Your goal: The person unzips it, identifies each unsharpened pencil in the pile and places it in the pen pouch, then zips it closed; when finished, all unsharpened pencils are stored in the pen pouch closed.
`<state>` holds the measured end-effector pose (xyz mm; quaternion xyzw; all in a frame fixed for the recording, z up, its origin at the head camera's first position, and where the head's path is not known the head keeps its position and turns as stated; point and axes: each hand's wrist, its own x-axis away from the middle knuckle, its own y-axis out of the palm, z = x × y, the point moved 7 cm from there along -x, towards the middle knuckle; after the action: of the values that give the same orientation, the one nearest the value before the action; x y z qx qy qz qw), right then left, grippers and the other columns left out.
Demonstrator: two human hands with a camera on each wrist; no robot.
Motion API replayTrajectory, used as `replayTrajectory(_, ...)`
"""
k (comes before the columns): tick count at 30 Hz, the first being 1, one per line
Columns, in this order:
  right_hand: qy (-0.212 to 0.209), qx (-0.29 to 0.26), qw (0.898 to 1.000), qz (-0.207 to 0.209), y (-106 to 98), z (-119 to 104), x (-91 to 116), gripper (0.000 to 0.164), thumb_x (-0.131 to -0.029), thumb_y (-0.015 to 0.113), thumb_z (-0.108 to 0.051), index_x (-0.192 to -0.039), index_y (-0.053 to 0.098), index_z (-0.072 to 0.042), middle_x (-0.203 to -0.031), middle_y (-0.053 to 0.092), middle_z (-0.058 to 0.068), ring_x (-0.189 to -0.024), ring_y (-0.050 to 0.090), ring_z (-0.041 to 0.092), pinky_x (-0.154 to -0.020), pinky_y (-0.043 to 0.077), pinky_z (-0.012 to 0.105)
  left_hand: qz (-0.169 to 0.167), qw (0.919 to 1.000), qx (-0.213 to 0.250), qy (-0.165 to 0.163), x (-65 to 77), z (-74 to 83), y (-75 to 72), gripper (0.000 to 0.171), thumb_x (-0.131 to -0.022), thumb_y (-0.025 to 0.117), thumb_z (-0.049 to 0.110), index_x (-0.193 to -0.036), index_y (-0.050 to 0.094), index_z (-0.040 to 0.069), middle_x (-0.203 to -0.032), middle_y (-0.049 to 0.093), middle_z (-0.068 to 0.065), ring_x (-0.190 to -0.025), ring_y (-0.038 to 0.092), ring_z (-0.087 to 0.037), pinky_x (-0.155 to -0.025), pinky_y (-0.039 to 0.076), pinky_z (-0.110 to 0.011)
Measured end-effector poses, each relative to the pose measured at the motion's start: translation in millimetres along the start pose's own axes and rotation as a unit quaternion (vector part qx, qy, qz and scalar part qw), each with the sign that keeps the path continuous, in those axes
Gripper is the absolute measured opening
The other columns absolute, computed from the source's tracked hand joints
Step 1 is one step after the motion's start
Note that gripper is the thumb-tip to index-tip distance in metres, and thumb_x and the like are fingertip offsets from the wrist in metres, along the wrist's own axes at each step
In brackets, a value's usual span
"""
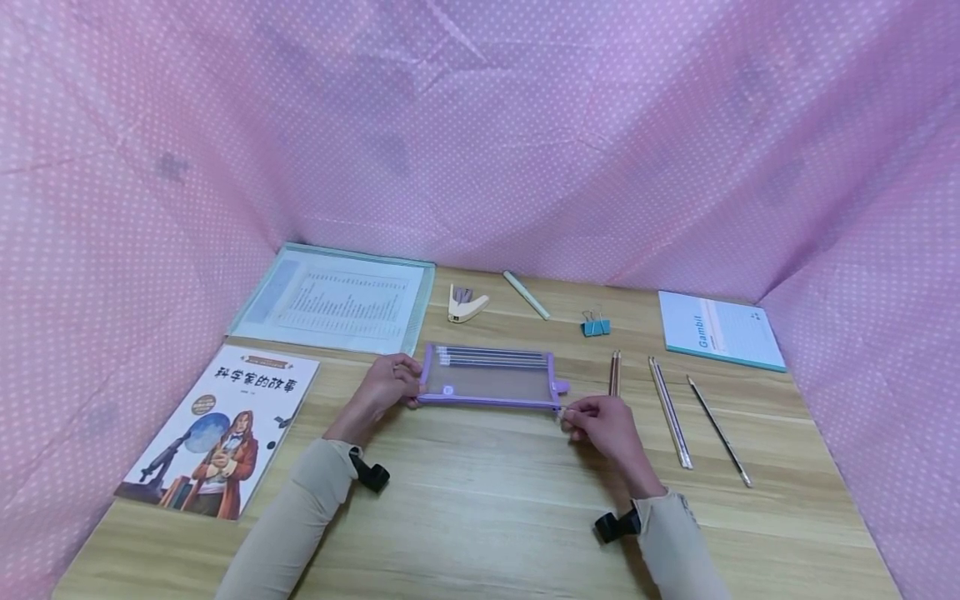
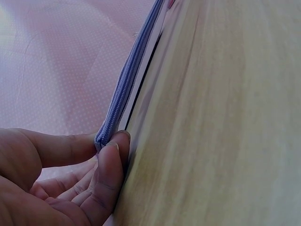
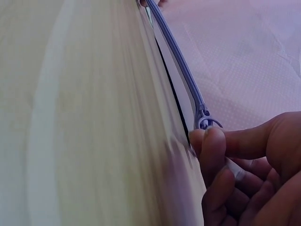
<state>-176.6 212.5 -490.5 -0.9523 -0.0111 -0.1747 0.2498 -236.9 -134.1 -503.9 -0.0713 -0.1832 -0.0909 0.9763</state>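
Note:
A see-through pencil case (image 1: 495, 383) with purple edging lies in the middle of the table. Several striped pencils (image 1: 495, 357) show through it along its far side. My left hand (image 1: 386, 385) pinches the near left corner, where the zip (image 2: 123, 87) ends between thumb and fingers in the left wrist view. At the other end my right hand (image 1: 602, 423) pinches the zip's pull, with the slider (image 3: 205, 121) right at the fingertips. The zip's teeth run joined along the near edge.
Right of the case lie brown pencils (image 1: 615, 373), a pair of striped pencils (image 1: 670, 412) and a single pencil (image 1: 718, 429). Behind are a stapler (image 1: 468, 310), a pale green stick (image 1: 527, 295), a binder clip (image 1: 596, 327) and a notebook (image 1: 723, 329). A document folder (image 1: 337, 300) and book (image 1: 221, 433) sit left.

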Motion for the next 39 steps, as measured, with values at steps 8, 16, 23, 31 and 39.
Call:
replayTrajectory(8,0.004,-0.006,1.000,-0.011,-6.0,4.5,0.1,0.017,-0.094,0.061,-0.003,-0.107,0.071,0.004,-0.088,0.075,0.012,-0.067,0.067,0.013,-0.062,0.058,0.024,-0.002,1.0000,-0.002,-0.007,0.1,0.3,-2.1,0.030,-0.084,0.063,-0.016,-0.111,0.051,-0.010,-0.070,0.065,-0.004,-0.060,0.062,-0.013,-0.055,0.056,-0.025)
replayTrajectory(16,0.003,0.012,1.000,-0.007,-6.5,2.7,0.9,0.015,-0.093,0.063,-0.003,-0.103,0.072,0.004,-0.086,0.075,0.012,-0.066,0.066,0.013,-0.062,0.058,0.025,0.000,1.0000,-0.005,0.000,-2.3,-1.5,-2.3,0.031,-0.084,0.062,-0.016,-0.113,0.051,-0.011,-0.069,0.065,-0.004,-0.061,0.063,-0.013,-0.056,0.056,-0.025)
replayTrajectory(23,-0.008,0.073,0.997,-0.015,-4.4,-1.7,4.3,0.011,-0.091,0.067,-0.008,-0.098,0.075,-0.003,-0.083,0.074,0.007,-0.066,0.065,0.013,-0.065,0.056,0.026,0.008,0.9998,-0.018,0.007,-0.9,-0.1,-1.4,0.031,-0.085,0.062,-0.014,-0.114,0.050,-0.011,-0.072,0.064,-0.004,-0.061,0.061,-0.012,-0.055,0.055,-0.024)
replayTrajectory(31,-0.020,0.085,0.996,-0.023,-3.4,-0.7,6.6,0.011,-0.090,0.069,-0.010,-0.097,0.076,-0.004,-0.080,0.073,0.005,-0.066,0.064,0.014,-0.065,0.052,0.025,0.017,0.9995,-0.025,0.006,-1.0,-1.1,-1.7,0.030,-0.085,0.064,-0.010,-0.112,0.051,-0.009,-0.069,0.066,-0.003,-0.057,0.061,-0.012,-0.053,0.054,-0.023)
replayTrajectory(39,-0.041,0.093,0.994,-0.038,0.7,-0.7,10.0,0.007,-0.088,0.072,-0.010,-0.093,0.076,-0.007,-0.077,0.072,0.004,-0.066,0.063,0.014,-0.062,0.052,0.023,0.040,0.9971,-0.063,-0.011,2.3,1.7,-2.9,0.028,-0.086,0.067,-0.005,-0.111,0.055,-0.004,-0.072,0.066,-0.004,-0.058,0.062,-0.014,-0.057,0.055,-0.025)
